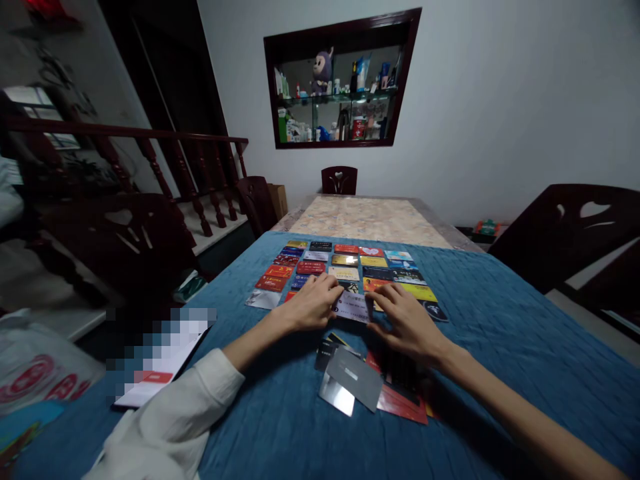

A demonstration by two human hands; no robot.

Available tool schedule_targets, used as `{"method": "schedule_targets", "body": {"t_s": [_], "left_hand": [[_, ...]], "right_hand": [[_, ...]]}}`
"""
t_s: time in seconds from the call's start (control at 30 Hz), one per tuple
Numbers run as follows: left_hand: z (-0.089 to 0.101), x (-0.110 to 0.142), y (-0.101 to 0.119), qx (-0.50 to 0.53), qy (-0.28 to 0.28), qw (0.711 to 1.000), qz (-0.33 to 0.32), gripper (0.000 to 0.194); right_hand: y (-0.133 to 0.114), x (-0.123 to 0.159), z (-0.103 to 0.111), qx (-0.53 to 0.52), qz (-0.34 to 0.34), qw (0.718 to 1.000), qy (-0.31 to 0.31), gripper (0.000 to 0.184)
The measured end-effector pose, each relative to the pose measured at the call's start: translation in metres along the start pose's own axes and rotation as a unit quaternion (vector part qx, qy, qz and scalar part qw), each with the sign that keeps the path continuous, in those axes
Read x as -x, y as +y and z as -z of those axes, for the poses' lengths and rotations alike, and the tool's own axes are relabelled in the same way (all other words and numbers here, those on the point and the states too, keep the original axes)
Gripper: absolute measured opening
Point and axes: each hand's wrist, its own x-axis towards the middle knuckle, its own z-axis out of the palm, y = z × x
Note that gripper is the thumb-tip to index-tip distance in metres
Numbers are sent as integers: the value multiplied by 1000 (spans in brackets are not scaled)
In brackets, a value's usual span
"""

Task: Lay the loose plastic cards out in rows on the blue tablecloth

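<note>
Both my hands hold one pale card [353, 307] just above a blue cloth [500, 320] on the table. My left hand [313, 303] pinches its left edge, fingers curled. My right hand [403, 320] pinches its right edge. Beyond them lie several rows of cards [345, 267] face up, red, yellow, dark and blue ones. Closer to me, under my wrists, a loose pile of cards [360, 387] holds grey, silver and red ones.
A white and red paper [160, 377] lies on the cloth at the left. The bare tabletop [370, 220] stretches beyond the cloth. Dark wooden chairs [565, 227] stand around the table. A wall niche [340, 80] holds bottles and a plush toy.
</note>
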Motion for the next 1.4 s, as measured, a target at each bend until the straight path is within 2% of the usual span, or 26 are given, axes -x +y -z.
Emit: {"method": "schedule_targets", "body": {"t_s": [0.3, 0.57, 0.67, 0.77, 0.97, 1.4], "left_hand": [[11, -18, -27, -42, -16, 999, 17, 35], [14, -32, -58, -41, -15, 998, 53, 33], [15, -36, -71, -45, -10, 997, 64, 27], [14, -41, -84, -50, -4, 996, 73, 23], [13, -55, -108, -59, -12, 993, 102, 24], [0, -82, -148, -57, -38, 987, 144, 26]], "right_hand": [[16, -42, 0, -7, -9, 999, -41, 38], [25, -81, -10, 7, -21, 998, -56, 39], [28, -97, -16, 13, -29, 997, -69, 42], [29, -113, -21, 19, -46, 995, -83, 45], [34, -142, -30, 30, -84, 989, -118, 36], [49, -176, -59, 47, -117, 980, -156, 27]]}}
